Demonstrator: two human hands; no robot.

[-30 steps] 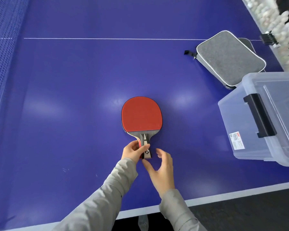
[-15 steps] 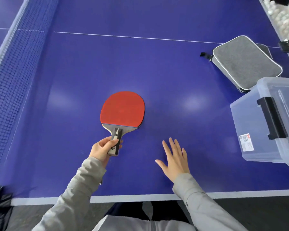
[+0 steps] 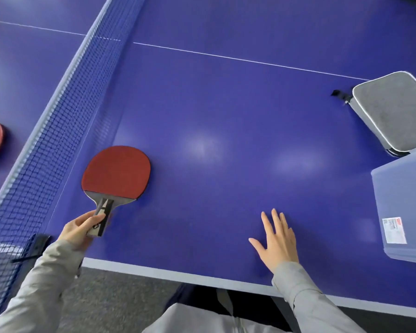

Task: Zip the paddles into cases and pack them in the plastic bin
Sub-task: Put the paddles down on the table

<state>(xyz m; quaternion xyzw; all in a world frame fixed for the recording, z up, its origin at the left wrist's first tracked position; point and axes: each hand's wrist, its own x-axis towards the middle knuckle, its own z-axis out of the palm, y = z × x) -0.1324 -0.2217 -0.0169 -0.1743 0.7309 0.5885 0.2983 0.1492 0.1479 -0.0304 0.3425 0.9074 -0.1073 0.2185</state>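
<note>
Gripping the paddle by its handle, the left hand holds it just beside the net; the right hand lies spread on the desk. Light and stiff, it handles best from that handle, well apart from the case.

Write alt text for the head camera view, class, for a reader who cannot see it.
The left hand holds a red paddle by its handle beside the net, while the right hand rests open on the blue table. A grey case and clear plastic bin sit far right.
</note>
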